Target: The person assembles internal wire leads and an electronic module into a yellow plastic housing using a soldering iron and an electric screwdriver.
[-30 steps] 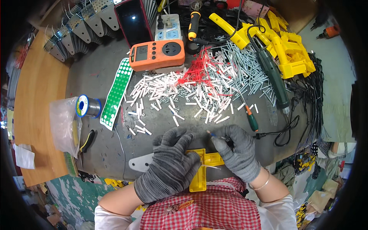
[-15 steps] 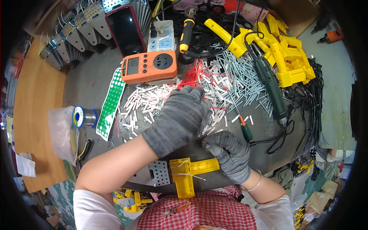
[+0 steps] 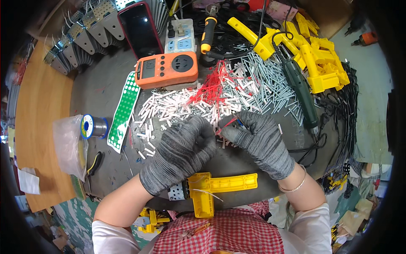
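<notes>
Nearest us, an orange patch (image 3: 202, 228) is sitting on the checked apron (image 3: 169, 239), its lettering too small for us to read; beyond it, a yellow housing (image 3: 203, 207) is lying hollow side up at the near edge of the bench (image 3: 97, 76), a thin white wire (image 3: 213, 194) crossing it and a perforated metal plate (image 3: 176, 193) sitting at its left; farther on, the right hand (image 3: 263, 144) is holding its fingers clamped on a thin red strand (image 3: 229, 122), a small blue piece (image 3: 240, 123) showing there too; the left hand (image 3: 182, 142) is curling close by, though we cannot tell whether its fingers are gripping anything; we are judging that a light pinch near the strand's end, with steady wrists, is suiting thick gloves best; beyond, the solder spool (image 3: 100, 127) is showing a blue-rimmed label, and the orange meter (image 3: 158, 80) is bearing a small display, neither legible to us.
</notes>
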{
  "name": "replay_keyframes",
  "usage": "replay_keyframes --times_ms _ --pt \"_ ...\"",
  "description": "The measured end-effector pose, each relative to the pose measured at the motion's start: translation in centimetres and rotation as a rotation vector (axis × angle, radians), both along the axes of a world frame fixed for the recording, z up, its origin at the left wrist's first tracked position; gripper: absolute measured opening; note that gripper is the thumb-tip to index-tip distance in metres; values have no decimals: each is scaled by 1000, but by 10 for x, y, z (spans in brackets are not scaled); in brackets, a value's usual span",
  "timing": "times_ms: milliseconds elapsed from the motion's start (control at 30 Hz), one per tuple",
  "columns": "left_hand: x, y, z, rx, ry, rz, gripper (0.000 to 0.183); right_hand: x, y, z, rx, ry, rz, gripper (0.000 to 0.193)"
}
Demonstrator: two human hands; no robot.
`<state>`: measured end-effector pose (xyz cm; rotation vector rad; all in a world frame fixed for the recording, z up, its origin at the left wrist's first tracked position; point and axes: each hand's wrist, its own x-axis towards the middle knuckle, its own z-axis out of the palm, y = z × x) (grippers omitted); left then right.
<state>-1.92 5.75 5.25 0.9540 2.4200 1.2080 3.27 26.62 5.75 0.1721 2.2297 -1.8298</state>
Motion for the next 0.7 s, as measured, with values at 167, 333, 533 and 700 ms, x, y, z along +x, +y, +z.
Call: replay_keyframes --times_ms 167,333,533,700 --pt "6 -11 12 60 -402 137 24 6 -20 5 149 169 -5 17" --pt "8 -23 18 256 -810 134 25 20 -28 1 233 337 -31 16" --pt "23 -25 2 242 -472 150 18 29 -34 5 190 239 -18 17" --pt "37 -25 -5 613 -612 199 21 37 -40 5 123 295 -33 20"
